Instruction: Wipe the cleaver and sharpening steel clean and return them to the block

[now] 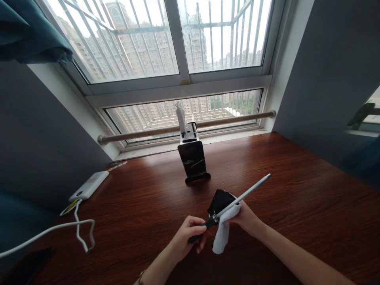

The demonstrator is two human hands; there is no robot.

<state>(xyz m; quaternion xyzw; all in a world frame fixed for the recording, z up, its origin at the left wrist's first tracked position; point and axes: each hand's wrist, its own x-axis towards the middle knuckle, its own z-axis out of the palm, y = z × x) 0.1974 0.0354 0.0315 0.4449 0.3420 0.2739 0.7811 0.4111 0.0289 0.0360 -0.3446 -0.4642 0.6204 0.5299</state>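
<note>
My left hand (190, 233) is closed round the black handle of a sharpening steel (246, 194), whose long silvery rod points up and to the right. My right hand (245, 215) is wrapped round the base of the rod with a white cloth (223, 231), one end of which hangs down. A dark crumpled thing (219, 201) lies on the table just behind the hands. Farther back stands a black knife block (193, 158) with a white item sticking out of its top.
The wooden table (297, 190) runs up to a barred window (178, 59) with a rail across it. At the left lie a white power bank (89, 185) and its white cable (74, 227). Grey walls close both sides.
</note>
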